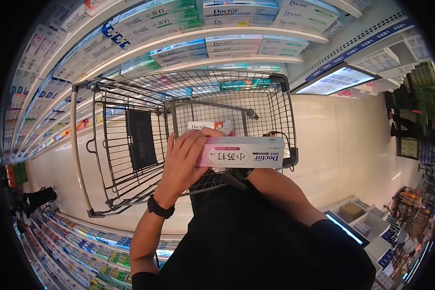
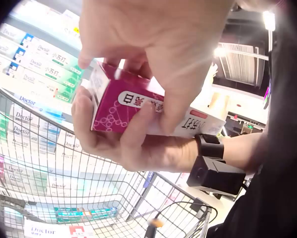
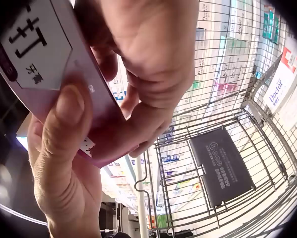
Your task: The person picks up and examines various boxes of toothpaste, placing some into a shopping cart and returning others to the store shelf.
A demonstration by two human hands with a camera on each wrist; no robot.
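A long pink-and-white toothpaste box [image 1: 258, 152] lies crosswise in front of my chest, in line with the near side of the shopping cart. My left hand [image 1: 182, 152] grips its left end, fingers over the top and thumb along the near side. Underneath, my right hand [image 2: 143, 151] cradles the box with its fingers curled round the magenta end; in the head view the box hides most of that hand. The right wrist view shows my left thumb [image 3: 69, 111] pressed on the box's printed face. Another white Doctor box [image 1: 198, 125] lies in the cart below.
The wire shopping cart [image 1: 291, 116] has a black panel [image 1: 141, 137] at its left end. Shelves stacked with toothpaste boxes [image 1: 239, 14] run along the far side. A lit screen [image 1: 336, 79] stands at the shelf end, and more shelves [image 1: 92, 241] stand behind me.
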